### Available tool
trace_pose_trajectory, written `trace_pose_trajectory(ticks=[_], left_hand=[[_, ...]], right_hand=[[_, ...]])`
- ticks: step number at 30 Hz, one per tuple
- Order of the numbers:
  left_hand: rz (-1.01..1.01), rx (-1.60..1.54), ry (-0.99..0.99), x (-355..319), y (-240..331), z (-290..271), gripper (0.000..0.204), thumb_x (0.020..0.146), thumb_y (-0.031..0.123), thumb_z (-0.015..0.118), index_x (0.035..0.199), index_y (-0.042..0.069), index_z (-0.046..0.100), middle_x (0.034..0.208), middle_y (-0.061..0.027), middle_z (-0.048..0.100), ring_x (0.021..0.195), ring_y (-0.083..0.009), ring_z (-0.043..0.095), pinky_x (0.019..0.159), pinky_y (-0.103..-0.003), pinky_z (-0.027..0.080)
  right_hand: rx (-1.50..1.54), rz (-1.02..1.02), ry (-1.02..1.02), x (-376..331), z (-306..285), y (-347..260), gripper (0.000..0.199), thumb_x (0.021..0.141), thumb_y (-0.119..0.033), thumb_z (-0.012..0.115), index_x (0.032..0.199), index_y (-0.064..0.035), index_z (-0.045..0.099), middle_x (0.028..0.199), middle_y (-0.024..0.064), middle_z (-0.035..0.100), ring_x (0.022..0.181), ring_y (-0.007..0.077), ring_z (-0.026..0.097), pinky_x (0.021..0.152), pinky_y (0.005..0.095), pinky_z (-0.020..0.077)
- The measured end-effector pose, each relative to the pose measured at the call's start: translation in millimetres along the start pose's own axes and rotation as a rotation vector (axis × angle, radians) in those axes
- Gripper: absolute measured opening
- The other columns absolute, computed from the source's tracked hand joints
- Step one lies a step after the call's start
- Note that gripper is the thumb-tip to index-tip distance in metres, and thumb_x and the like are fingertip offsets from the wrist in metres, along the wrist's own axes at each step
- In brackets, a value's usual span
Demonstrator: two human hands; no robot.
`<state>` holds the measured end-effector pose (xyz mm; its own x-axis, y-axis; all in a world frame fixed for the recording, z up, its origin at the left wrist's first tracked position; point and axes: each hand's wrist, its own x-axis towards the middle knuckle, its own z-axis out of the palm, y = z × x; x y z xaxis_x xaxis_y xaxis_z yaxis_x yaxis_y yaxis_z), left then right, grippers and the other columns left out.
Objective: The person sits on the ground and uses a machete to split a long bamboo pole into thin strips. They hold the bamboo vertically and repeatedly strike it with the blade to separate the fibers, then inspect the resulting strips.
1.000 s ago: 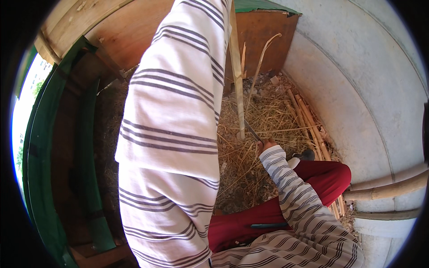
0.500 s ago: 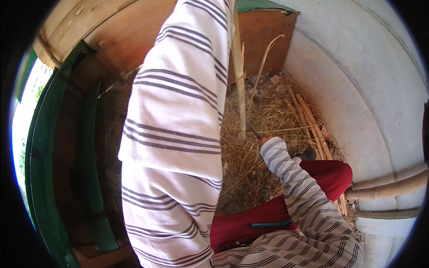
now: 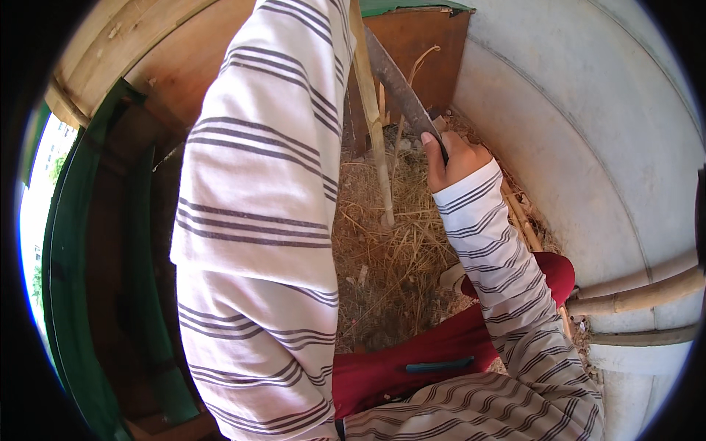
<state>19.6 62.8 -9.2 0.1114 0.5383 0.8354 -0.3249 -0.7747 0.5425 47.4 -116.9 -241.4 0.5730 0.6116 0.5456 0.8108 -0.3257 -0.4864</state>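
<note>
My right hand [image 3: 462,156] is closed round the handle of a long machete [image 3: 401,84], its broad grey blade slanting up and to the left. The blade's upper part lies beside a split bamboo strip [image 3: 377,140]; whether they touch I cannot tell. This pale strip stands nearly upright, its lower end over the straw and its top running out of the picture. My left arm, in a white sleeve with dark stripes [image 3: 257,184], reaches up past the upper edge, so the left hand is out of sight.
Straw and shavings [image 3: 397,272] cover the ground. Bamboo poles [image 3: 526,220] lie along the pale wall [image 3: 566,117] at right. A brown board [image 3: 430,55] stands behind, and a green-edged frame [image 3: 66,242] at left. Something thin and blue [image 3: 440,365] rests on my red trousers.
My right hand has risen with the machete, and its blade now shows high beside the strip. The strip's lower end and my left sleeve have shifted slightly left in view.
</note>
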Motion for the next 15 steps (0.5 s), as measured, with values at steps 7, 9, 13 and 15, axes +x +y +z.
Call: trace_pose_trajectory(ticks=[7,9,13,15], left_hand=[[0.178,0.276,0.1,8.1,-4.0,12.4,0.053,0.102,0.041,0.036,0.112,-0.003,0.063,0.09,-0.0215,0.067,0.084,-0.0326,0.063,0.076,-0.043,0.047],[-0.085,0.014,0.008,-1.5,7.1,11.2,0.051,0.102,0.041,0.037,0.112,-0.002,0.064,0.085,-0.0186,0.066,0.076,-0.0291,0.063,0.069,-0.042,0.047],[0.089,0.053,0.1,9.8,-0.4,4.2,0.044,0.103,0.04,0.04,0.103,0.003,0.063,0.067,-0.0088,0.059,0.054,-0.0181,0.053,0.048,-0.035,0.039],[-0.042,-0.158,0.013,12.5,-14.7,-5.4,0.04,0.103,0.04,0.041,0.095,0.005,0.06,0.061,-0.0044,0.052,0.046,-0.0141,0.045,0.042,-0.032,0.033]], right_hand=[[-0.304,0.294,-0.654,-131.0,173.0,108.7,0.037,0.102,-0.034,0.047,0.109,-0.0006,0.061,0.077,0.02,0.068,0.067,0.038,0.068,0.056,0.0507,0.052],[-0.35,0.342,-0.849,-118.0,194.6,124.9,0.038,0.102,-0.036,0.044,0.113,-0.0033,0.061,0.09,0.0187,0.067,0.079,0.0383,0.066,0.066,0.0503,0.052],[-0.44,0.427,-1.281,-96.2,216.4,131.5,0.041,0.102,-0.038,0.04,0.122,-0.0089,0.061,0.115,0.0163,0.065,0.104,0.0389,0.063,0.086,0.0495,0.0521],[-0.44,0.425,-1.313,-99.5,212.2,136.2,0.041,0.099,-0.038,0.046,0.125,-0.0105,0.062,0.12,0.016,0.066,0.11,0.0374,0.062,0.092,0.0467,0.0519]])
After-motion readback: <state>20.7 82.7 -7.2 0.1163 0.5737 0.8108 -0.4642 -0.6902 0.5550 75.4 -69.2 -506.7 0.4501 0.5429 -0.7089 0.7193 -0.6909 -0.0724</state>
